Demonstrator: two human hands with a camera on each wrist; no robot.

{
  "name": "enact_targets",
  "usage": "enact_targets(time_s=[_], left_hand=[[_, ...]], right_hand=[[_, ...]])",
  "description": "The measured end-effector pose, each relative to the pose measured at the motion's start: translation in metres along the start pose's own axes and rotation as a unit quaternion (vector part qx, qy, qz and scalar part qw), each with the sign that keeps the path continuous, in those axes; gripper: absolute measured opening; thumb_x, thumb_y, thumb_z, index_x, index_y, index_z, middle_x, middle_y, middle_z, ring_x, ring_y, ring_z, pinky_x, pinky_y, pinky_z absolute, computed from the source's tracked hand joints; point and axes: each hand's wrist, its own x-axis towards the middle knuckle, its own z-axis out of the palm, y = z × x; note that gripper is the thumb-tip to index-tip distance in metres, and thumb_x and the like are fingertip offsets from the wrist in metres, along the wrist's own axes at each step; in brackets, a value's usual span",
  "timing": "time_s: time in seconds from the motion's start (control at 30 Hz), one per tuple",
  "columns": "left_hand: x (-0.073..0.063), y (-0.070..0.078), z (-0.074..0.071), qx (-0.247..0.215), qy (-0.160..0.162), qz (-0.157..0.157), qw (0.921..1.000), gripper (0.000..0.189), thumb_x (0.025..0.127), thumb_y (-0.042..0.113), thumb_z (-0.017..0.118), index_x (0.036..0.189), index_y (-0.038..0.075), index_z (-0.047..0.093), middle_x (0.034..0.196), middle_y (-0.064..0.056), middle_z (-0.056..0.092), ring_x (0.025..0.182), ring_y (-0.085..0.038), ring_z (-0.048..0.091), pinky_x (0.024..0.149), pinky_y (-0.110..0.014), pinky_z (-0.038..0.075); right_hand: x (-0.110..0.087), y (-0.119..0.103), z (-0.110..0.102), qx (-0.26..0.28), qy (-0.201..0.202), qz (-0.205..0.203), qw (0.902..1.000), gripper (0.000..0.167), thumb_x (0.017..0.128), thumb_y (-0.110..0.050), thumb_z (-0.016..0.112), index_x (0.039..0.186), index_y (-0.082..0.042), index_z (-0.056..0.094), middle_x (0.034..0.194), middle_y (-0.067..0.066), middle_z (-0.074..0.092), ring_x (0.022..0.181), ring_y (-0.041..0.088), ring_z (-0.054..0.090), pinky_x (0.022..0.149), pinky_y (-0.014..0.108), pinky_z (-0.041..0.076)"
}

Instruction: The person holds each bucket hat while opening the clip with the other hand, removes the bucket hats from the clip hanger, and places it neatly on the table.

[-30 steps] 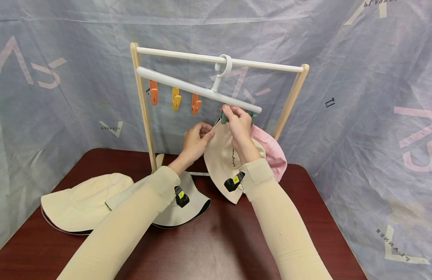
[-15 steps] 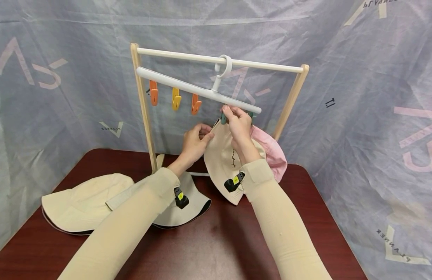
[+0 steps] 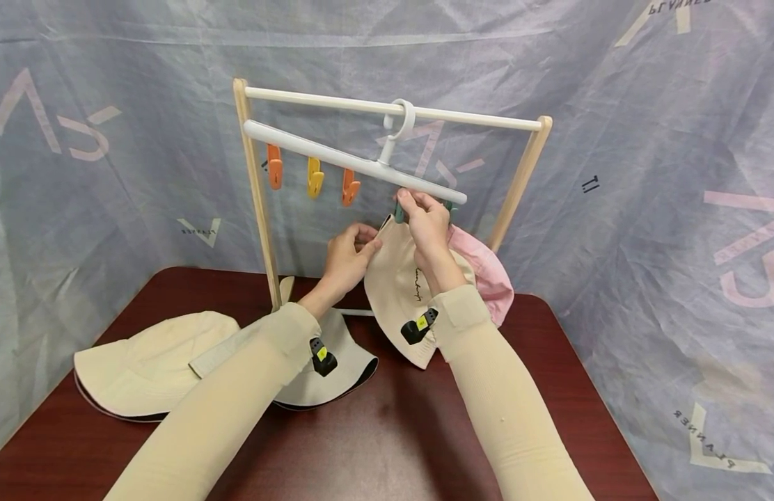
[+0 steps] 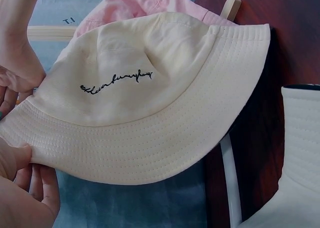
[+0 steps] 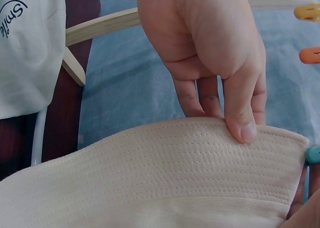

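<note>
A cream bucket hat (image 3: 390,278) with dark script on its crown hangs at the right half of a white clip hanger (image 3: 312,148). My left hand (image 3: 348,257) pinches its brim, thumb on the outer face, as the right wrist view shows. My right hand (image 3: 432,233) grips a green clothespin (image 3: 399,211) under the hanger bar, at the top corner of that brim. In the right wrist view the clothespin (image 5: 313,155) meets the brim corner; how far it bites is hidden. Behind hangs a pink bucket hat (image 3: 484,271), near another green clip partly covered by the right hand.
The hanger tilts down to the right on a wooden rack (image 3: 324,104). Orange and yellow clips (image 3: 314,177) hang at its left. On the dark red table (image 3: 387,445) lie a pale yellow hat (image 3: 155,358) and a grey-white hat (image 3: 333,365), partly under the left arm.
</note>
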Motion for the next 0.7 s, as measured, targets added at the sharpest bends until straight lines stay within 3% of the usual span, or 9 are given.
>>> enact_targets(time_s=[0.13, 0.43, 0.7], left_hand=[[-0.0013, 0.0001, 0.0006, 0.001, 0.001, -0.002, 1.0000, 0.019, 0.105, 0.023, 0.070, 0.119, 0.010, 0.069, 0.114, -0.008, 0.072, 0.104, -0.022, 0.070, 0.086, -0.038, 0.059], [-0.0045, 0.0002, -0.0014, -0.002, 0.002, -0.006, 1.0000, 0.020, 0.105, 0.024, 0.070, 0.119, 0.010, 0.069, 0.115, -0.008, 0.072, 0.105, -0.023, 0.071, 0.086, -0.039, 0.060], [-0.0061, -0.0027, -0.0021, -0.002, 0.003, -0.005, 1.0000, 0.020, 0.105, 0.024, 0.070, 0.119, 0.010, 0.069, 0.116, -0.008, 0.072, 0.107, -0.023, 0.071, 0.087, -0.038, 0.060]], right_hand=[[0.0010, 0.0017, -0.0002, 0.004, -0.003, -0.005, 1.0000, 0.033, 0.104, -0.022, 0.072, 0.122, 0.005, 0.074, 0.091, -0.008, 0.073, 0.091, 0.007, 0.064, 0.084, 0.021, 0.051], [0.0007, 0.0019, 0.0000, 0.000, 0.000, -0.006, 1.0000, 0.030, 0.103, -0.024, 0.074, 0.119, 0.001, 0.076, 0.094, -0.008, 0.074, 0.096, 0.007, 0.063, 0.085, 0.021, 0.050], [0.0010, 0.0020, 0.0004, -0.006, 0.003, -0.006, 1.0000, 0.031, 0.103, -0.024, 0.073, 0.122, 0.001, 0.076, 0.096, -0.008, 0.074, 0.105, 0.008, 0.066, 0.097, 0.024, 0.051]])
